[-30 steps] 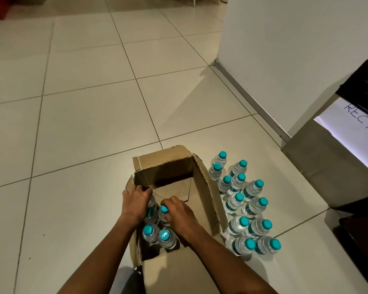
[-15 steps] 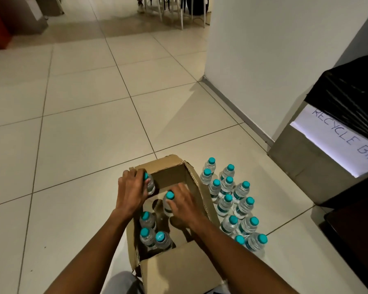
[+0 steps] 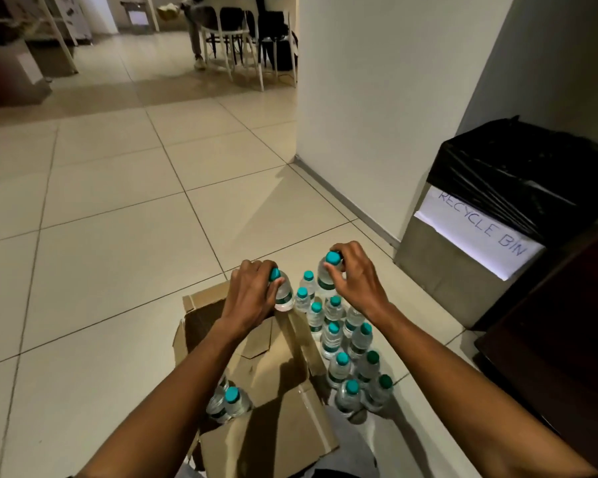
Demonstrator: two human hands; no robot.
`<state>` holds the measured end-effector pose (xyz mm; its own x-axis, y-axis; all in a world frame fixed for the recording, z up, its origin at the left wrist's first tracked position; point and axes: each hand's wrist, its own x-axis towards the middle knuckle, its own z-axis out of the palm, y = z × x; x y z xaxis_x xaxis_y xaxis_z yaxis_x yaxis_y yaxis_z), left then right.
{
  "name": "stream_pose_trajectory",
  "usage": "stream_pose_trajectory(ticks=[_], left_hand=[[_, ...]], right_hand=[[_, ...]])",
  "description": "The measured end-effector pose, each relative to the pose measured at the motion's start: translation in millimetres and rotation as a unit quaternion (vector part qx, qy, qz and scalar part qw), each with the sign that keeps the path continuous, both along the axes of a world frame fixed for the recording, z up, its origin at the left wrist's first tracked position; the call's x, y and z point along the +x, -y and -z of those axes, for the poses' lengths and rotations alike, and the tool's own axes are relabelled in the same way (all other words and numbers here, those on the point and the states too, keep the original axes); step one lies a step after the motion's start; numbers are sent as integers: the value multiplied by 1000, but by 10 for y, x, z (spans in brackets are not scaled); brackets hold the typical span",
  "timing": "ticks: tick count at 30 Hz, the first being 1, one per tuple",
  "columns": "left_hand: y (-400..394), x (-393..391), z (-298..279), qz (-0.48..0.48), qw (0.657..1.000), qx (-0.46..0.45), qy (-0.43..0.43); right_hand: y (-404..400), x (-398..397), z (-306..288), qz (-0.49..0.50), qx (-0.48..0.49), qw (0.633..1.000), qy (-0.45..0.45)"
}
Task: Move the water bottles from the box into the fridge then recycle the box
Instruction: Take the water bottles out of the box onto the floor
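Each hand pinches a small clear plastic bottle with a teal cap: left hand [image 3: 252,298] over the brown cardboard box [image 3: 273,381], right hand [image 3: 354,281] above the floor cluster [image 3: 346,357]. Setting one down carelessly could domino the standing ones.

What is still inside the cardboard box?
At the cardboard box's near left corner, bottles with teal caps stand. Its floor farther in looks bare; the left forearm hides part of it.
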<state>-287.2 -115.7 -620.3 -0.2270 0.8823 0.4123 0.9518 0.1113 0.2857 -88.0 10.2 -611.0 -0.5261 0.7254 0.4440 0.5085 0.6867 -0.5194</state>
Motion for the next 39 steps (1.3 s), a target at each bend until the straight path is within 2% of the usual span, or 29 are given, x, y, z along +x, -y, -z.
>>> stream_pose_trajectory(ticks=[8,14,20,24,30,39], left_hand=[[-226,528,423,16,993,-118,-1],[-299,648,741,27,985,-172,-17],[-421,718,982,10,969,-248,-12],[-487,743,1174,18,958,-286,-31],[-598,833,1319,23,943,-321,-85],[-717,903,1337,7,928,-364,-73]], right_hand=[[-269,886,334,118,-33,993,2],[-373,1201,803,166,-124,977,52],[-403,1273,1247,176,-220,952,122],[-414,1204,1485,196,-259,937,131],[-414,1168,1723,208,-267,929,152],[-490,1126,1680,212,-268,923,178]])
